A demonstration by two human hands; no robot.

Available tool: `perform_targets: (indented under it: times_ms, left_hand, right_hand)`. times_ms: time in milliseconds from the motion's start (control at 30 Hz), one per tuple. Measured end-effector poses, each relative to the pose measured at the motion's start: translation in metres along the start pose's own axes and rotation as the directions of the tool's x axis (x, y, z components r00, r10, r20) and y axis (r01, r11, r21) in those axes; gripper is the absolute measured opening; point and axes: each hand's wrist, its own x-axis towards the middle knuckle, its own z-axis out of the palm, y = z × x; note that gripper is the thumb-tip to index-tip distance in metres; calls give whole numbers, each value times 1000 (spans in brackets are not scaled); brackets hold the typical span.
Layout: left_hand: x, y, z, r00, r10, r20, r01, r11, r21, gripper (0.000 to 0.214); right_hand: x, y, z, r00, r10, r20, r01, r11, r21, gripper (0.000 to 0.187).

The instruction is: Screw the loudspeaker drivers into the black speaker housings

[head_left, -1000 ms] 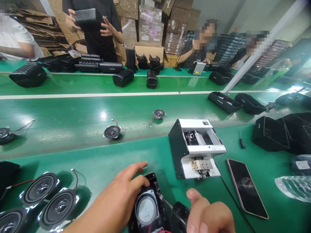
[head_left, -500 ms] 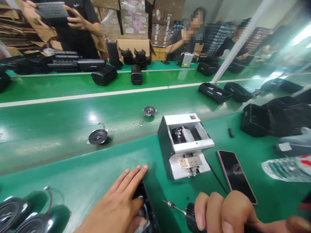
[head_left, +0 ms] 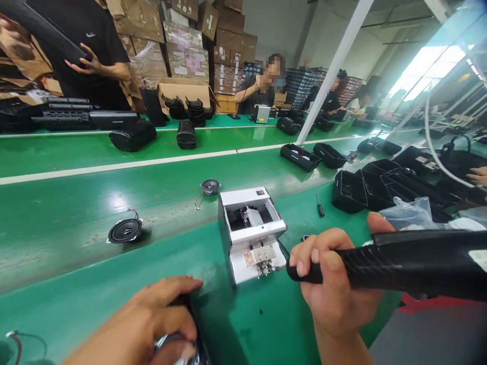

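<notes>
Head view, first speaker: What is held in the right hand (head_left: 335, 274)?

Second speaker: A black electric screwdriver (head_left: 411, 258) is enclosed by the right hand's grip, the fingers pressed together around its barrel. Its long axis is laid almost level across the lower right of the frame, with the nose end directed leftward.

First speaker: Toward what is the nose directed?

Second speaker: A white-and-silver screw feeder (head_left: 251, 235), set on the green counter (head_left: 95, 274), is placed just left of the nose. The nose is seen close to the feeder's front plate; contact cannot be confirmed.

First speaker: And the left hand (head_left: 140, 319)?

Second speaker: It is shown at the bottom edge, well left of the feeder, with the fingers curled over a dark speaker housing (head_left: 188, 304). The housing is largely hidden by the hand and cut off by the frame, so whether it is being pinched cannot be told. The right hand is nearer to the feeder; the left is nearer to the housing.

First speaker: What is shown around them?

Second speaker: A small screwdriver (head_left: 320, 205) is laid beyond the feeder, and a loudspeaker driver (head_left: 125, 230) is placed on the belt behind it. A black speaker enclosure (head_left: 38, 30) is held by a person in a black shirt (head_left: 83, 56).
</notes>
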Motion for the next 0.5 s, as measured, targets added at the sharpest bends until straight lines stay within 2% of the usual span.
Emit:
perform_targets:
  times_ms: [100,167,233,333,433,500]
  left_hand:
    - [55,31,-32,989,64,-130,-63,998,10,27]
    - [94,45,-39,958,128,-257,-128,992,16,23]
    - [125,51,-33,937,168,-307,-160,986,52,22]
    - [155,49,-10,949,173,-265,-159,985,73,22]
    - [165,44,10,959,161,-232,-149,987,67,25]
    - [163,42,16,959,150,-238,-141,988,58,31]
  right_hand:
    - [3,3,9,997,-44,71,47,998,-42,59]
    - [1,8,12,991,-42,131,50,997,-57,59]
    - [0,13,12,985,-21,169,33,997,-72,56]
    - [-1,19,9,979,32,201,-9,994,-111,50]
    - [-1,22,7,975,56,217,-27,991,-135,39]
    - [0,23,6,973,64,220,-31,988,-152,37]
